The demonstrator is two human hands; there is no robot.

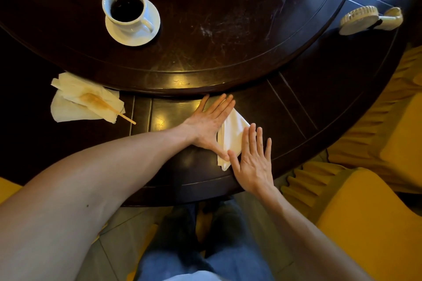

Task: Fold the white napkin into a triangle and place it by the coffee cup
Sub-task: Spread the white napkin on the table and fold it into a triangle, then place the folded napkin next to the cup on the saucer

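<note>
One white napkin (230,137) lies folded in a triangle on the near edge of the dark table (228,29). Its long side runs from near the person up and away, and one corner points to the right. The left hand (205,125) lies flat and open on its left side, thumb on the bottom corner. The right hand (253,157) lies flat and open on its right side. Neither hand grips it. One cup (125,7) of dark coffee sits on one saucer (146,34), well apart, up and left. One stained napkin (84,100) with one stick (123,116) lies at the left.
</note>
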